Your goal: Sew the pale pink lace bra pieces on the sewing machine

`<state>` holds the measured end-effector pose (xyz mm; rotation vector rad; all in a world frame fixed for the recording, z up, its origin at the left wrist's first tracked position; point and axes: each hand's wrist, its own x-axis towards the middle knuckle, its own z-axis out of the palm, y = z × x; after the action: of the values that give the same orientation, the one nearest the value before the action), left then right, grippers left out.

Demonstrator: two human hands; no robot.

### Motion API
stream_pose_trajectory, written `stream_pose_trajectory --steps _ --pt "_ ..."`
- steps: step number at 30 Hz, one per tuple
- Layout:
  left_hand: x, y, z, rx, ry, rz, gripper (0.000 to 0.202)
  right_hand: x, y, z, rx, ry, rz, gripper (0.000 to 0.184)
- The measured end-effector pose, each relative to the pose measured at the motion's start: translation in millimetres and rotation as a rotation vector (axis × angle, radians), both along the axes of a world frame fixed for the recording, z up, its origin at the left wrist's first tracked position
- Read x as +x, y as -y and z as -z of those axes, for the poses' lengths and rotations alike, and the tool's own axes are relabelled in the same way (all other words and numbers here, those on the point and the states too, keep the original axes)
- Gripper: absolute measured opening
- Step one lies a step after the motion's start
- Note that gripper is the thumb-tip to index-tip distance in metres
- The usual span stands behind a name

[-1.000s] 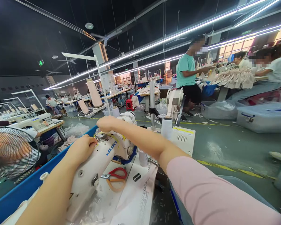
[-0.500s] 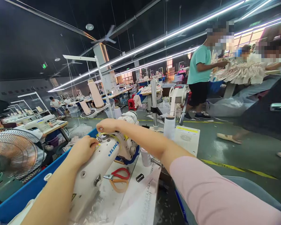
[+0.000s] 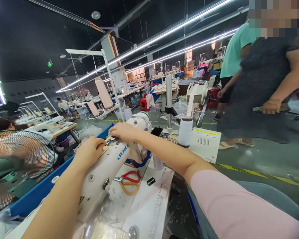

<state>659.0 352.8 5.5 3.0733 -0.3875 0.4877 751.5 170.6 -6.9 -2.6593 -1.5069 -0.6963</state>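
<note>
A white JUKI sewing machine (image 3: 107,172) stands before me. Both my hands are over the top of its arm. My left hand (image 3: 89,152) is closed, thumb and fingertips pinched together at small metal parts; what they hold is too small to make out. My right hand (image 3: 127,131) reaches across from the right, its fingers curled down onto a round metal fitting (image 3: 112,140); anything between them is hidden. Red-and-orange-handled scissors (image 3: 130,181) and a black razor blade (image 3: 150,181) lie on the white table (image 3: 142,212) below.
A white thread spool (image 3: 185,132) and a metal post (image 3: 169,99) stand behind the machine. Cream thread cones (image 3: 104,93) sit on a stand. A caged fan (image 3: 20,159) is at left, near a blue trough edge (image 3: 40,182). A person in dark clothing (image 3: 254,89) walks at right.
My right hand has lowered from just above the round fitting onto it. My left hand stays pinched at the same spot. The person in dark clothing has come further into view, partly covering the green-shirted person.
</note>
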Motion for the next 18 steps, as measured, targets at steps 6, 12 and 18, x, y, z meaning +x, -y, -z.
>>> stream_pose_trajectory --steps 6,12,18 --pt "2.0 1.3 0.5 -0.023 -0.008 -0.016 0.039 -69.9 34.7 49.2 0.868 0.161 0.136 0.031" --pt "0.8 0.0 0.4 -0.028 0.008 -0.064 0.036 -97.1 1.2 142.4 0.01 -0.509 0.222 0.021" --pt "-1.8 0.9 -2.4 -0.021 0.057 -0.105 0.034 -74.3 -27.5 165.6 -0.129 -0.588 0.321 0.036"
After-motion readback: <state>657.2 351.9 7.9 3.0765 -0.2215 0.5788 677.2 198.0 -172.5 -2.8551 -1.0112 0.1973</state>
